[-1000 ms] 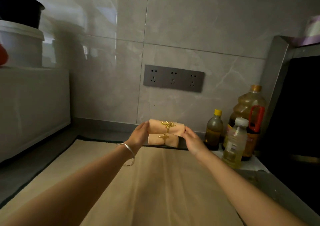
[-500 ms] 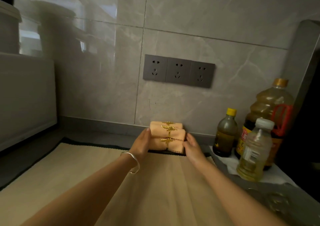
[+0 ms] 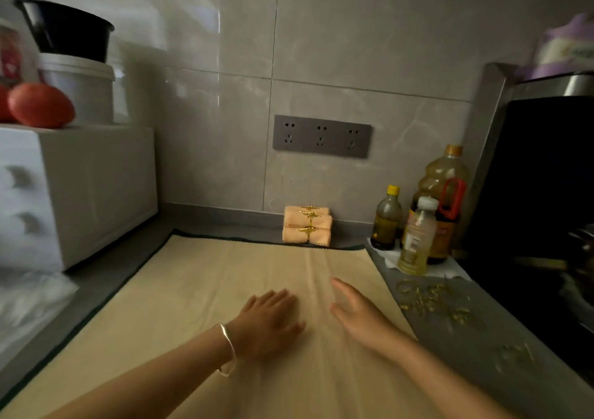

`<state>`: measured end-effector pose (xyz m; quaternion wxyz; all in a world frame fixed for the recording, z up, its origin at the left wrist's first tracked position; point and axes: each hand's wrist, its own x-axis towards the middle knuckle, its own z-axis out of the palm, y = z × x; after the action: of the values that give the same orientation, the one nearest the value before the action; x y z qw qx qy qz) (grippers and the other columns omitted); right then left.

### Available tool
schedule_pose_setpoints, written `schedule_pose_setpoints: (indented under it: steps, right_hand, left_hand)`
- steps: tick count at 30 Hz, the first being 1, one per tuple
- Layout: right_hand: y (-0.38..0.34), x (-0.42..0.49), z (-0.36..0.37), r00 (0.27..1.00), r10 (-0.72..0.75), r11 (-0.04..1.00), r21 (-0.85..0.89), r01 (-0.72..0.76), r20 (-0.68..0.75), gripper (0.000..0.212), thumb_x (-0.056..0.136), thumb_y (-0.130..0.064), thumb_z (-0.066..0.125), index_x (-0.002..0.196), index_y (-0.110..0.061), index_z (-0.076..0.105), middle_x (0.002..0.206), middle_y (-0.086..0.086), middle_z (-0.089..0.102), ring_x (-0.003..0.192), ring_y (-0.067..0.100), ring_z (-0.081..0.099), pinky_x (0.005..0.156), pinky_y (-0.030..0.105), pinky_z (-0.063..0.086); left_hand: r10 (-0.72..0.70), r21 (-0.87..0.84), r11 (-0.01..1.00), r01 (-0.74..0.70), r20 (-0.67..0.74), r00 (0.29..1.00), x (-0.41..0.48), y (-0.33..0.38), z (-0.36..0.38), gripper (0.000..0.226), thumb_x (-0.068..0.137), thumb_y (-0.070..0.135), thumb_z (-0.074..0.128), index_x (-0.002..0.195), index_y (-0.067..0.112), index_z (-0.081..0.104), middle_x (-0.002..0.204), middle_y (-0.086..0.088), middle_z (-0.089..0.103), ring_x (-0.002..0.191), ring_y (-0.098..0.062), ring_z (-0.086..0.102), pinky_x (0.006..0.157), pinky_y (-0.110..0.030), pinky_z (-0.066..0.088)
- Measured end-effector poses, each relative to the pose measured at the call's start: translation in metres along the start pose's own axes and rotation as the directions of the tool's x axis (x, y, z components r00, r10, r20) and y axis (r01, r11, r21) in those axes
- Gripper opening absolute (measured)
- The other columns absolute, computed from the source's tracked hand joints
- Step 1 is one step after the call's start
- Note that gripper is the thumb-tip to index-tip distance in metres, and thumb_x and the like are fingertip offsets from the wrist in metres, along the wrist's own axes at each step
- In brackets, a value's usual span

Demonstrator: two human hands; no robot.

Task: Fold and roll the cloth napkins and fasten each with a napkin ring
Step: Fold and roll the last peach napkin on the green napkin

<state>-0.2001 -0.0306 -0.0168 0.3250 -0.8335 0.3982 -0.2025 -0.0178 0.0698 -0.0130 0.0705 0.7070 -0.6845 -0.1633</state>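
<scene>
- The left hand point(image 3: 270, 319) lies palm down at lower centre of the frame on a wide beige cloth point(image 3: 199, 293). Its fingers point(image 3: 280, 295) are relaxed and slightly spread, and they hold nothing.
- A thin silver bracelet point(image 3: 229, 352) circles the left wrist.
- The right hand point(image 3: 360, 317) is just right of the left, apart from it, turned partly on edge over the same cloth. Its fingers point(image 3: 342, 287) are straight and together, the thumb out to the side, with nothing between them. I cannot tell whether this hand touches the cloth.
- The beige cloth lies flat on the grey counter point(image 3: 488, 348) and fills the middle and bottom of the frame.
- The rolled napkins point(image 3: 297, 224), peach-coloured, sit in a small stack of three at centre frame. They are at the far edge of the cloth, against the foot of the tiled wall and well apart from both hands.
- Each roll carries a gold napkin ring point(image 3: 310, 215) with a leaf shape around its middle.
- Loose gold rings point(image 3: 430, 301) are scattered on bare counter at right of the frame, just beside the cloth's right edge.
- Right of the napkins stand three bottles close together: a small dark one with a yellow cap point(image 3: 387, 219), a clear one with a white cap point(image 3: 418, 237), and a large oil bottle point(image 3: 445, 174) with a red handle behind them.
- A grey triple socket plate point(image 3: 321, 136) is on the wall above the napkins.
- At left stands a white appliance point(image 3: 86, 187). On top of it are a tomato point(image 3: 40, 105) and a white tub point(image 3: 80, 89) with a black bowl point(image 3: 69, 29) on it.
</scene>
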Motion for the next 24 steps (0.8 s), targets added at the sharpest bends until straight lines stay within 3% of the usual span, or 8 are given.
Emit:
schedule_pose_setpoints:
  steps: [2, 4, 8, 12, 17, 21, 24]
  right_hand:
    - [-0.007, -0.039, 0.003, 0.998, -0.027, 0.995, -0.089, 0.033, 0.063, 0.055, 0.098, -0.030, 0.046, 0.148, -0.024, 0.025, 0.154, -0.009, 0.020, 0.142, 0.007, 0.019, 0.113, 0.019, 0.014]
    - [-0.009, -0.071, 0.006, 0.992, -0.053, 0.982, -0.174, 0.072, 0.116, 0.056, 0.098, -0.037, 0.044, 0.148, -0.024, 0.025, 0.156, -0.009, 0.018, 0.142, 0.005, 0.015, 0.116, 0.019, 0.011]
    - [-0.021, -0.139, 0.005, 0.971, -0.086, 0.915, -0.367, 0.166, 0.223, 0.060, 0.096, -0.052, 0.037, 0.149, -0.033, 0.017, 0.155, -0.020, 0.010, 0.141, -0.003, 0.004, 0.113, 0.018, 0.002]
    - [-0.034, -0.192, 0.006, 0.944, -0.106, 0.865, -0.439, 0.242, 0.311, 0.064, 0.093, -0.059, 0.035, 0.149, -0.037, 0.013, 0.155, -0.022, 0.004, 0.131, -0.012, -0.004, 0.107, 0.014, -0.004]
    - [-0.035, -0.221, 0.009, 0.938, -0.117, 0.849, -0.458, 0.265, 0.325, 0.076, 0.084, -0.070, 0.041, 0.148, -0.042, 0.011, 0.154, -0.025, 0.000, 0.138, -0.009, -0.005, 0.111, 0.019, -0.004]
    - [-0.034, -0.231, 0.011, 0.944, -0.136, 0.838, -0.474, 0.271, 0.300, 0.070, 0.087, -0.064, 0.043, 0.147, -0.043, 0.013, 0.153, -0.026, 0.004, 0.141, -0.004, 0.000, 0.113, 0.019, 0.000]
    - [-0.037, -0.232, 0.011, 0.948, -0.149, 0.862, -0.433, 0.265, 0.282, 0.057, 0.093, -0.054, 0.040, 0.146, -0.041, 0.023, 0.153, -0.022, 0.014, 0.140, -0.005, 0.008, 0.115, 0.020, 0.006]
  left_hand:
    - [0.009, 0.054, 0.998, -0.011, 0.033, 0.999, -0.038, 0.005, 0.009, 0.098, 0.070, 0.084, 0.011, 0.151, 0.030, 0.001, 0.158, 0.007, -0.005, 0.145, -0.014, -0.007, 0.118, -0.038, -0.006]
    - [0.032, 0.080, 0.996, -0.034, 0.028, 0.999, -0.068, 0.008, 0.018, 0.112, 0.054, 0.091, 0.004, 0.150, 0.034, -0.001, 0.158, 0.009, -0.007, 0.145, -0.012, -0.009, 0.118, -0.040, -0.007]
    - [0.089, 0.096, 0.991, -0.096, 0.070, 0.994, -0.129, 0.016, 0.024, 0.101, 0.062, 0.088, 0.014, 0.148, 0.039, -0.005, 0.157, 0.014, -0.010, 0.144, -0.011, -0.013, 0.117, -0.041, -0.009]
    - [0.103, 0.123, 0.987, -0.108, 0.049, 0.993, -0.173, 0.019, 0.033, 0.091, 0.073, 0.082, 0.029, 0.147, 0.042, -0.004, 0.156, 0.015, -0.010, 0.144, -0.010, -0.012, 0.117, -0.040, -0.010]
    - [0.139, 0.193, 0.971, -0.139, 0.014, 0.990, -0.194, 0.019, 0.042, 0.100, 0.064, 0.087, 0.030, 0.147, 0.043, -0.005, 0.157, 0.014, -0.007, 0.144, -0.012, -0.009, 0.117, -0.041, -0.008]
    - [0.169, 0.189, 0.968, -0.163, -0.017, 0.986, -0.203, 0.020, 0.046, 0.093, 0.066, 0.085, 0.023, 0.146, 0.045, -0.003, 0.157, 0.015, -0.004, 0.145, -0.012, -0.006, 0.118, -0.040, -0.004]
    - [0.185, 0.126, 0.976, -0.180, -0.033, 0.982, -0.208, 0.021, 0.042, 0.082, 0.074, 0.079, 0.025, 0.147, 0.044, 0.009, 0.157, 0.015, 0.007, 0.145, -0.009, 0.003, 0.119, -0.034, 0.003]
